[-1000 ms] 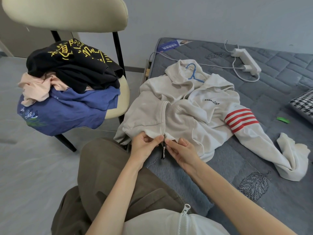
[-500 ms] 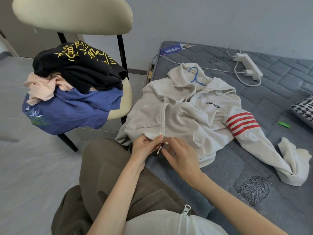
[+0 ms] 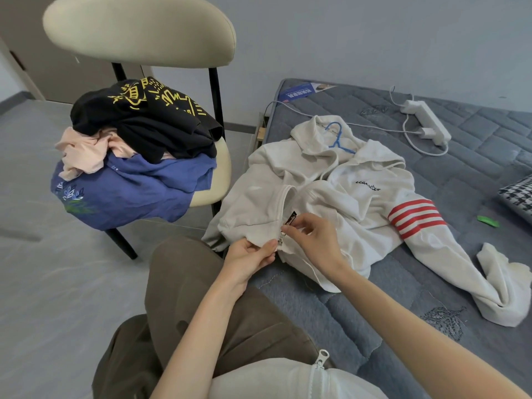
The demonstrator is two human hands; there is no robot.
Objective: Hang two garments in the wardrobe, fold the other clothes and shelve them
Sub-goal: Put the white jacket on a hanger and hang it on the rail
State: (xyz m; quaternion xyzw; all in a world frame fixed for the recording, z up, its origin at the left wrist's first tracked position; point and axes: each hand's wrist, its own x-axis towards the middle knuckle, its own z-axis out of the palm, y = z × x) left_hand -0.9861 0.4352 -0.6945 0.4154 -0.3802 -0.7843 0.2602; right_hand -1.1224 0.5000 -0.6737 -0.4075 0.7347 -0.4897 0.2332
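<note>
Garment in hand: hoodie (image 3: 345, 197), white, zip front, red bands on one sleeve. Lies spread front-up on the bed (image 3: 475, 168), hem at the near edge by the person's knee, hood at the far side, banded sleeve trailing off to the right.

Hanger (image 3: 336, 139): blue, set in the hoodie's neck, hook showing against the hood.

Left hand (image 3: 250, 254): grip closed in a pinch, thumb over fingers, on the hoodie's hem just left of the zip's foot.

Right hand (image 3: 313, 240): thumb and forefinger pinched on the zip pull (image 3: 289, 223), a black tab just above the hem; other fingers loosely curled. Front parted above that point.

Chair (image 3: 138, 33): cream pad, black legs, on the floor just left of the bed. Seat carries a loose heap:
- black shirt (image 3: 149, 122), yellow print, on top;
- pink garment (image 3: 83, 151), crumpled, beneath it at the left;
- blue garment (image 3: 129, 191), lowest, drooping over the seat's front.

Also on the bed, apart from the hoodie: white power strip (image 3: 426, 122) with cable, blue leaflet (image 3: 302, 92) at the far corner, green scrap (image 3: 488, 220), checked cushion (image 3: 518, 197) at the right edge.
</note>
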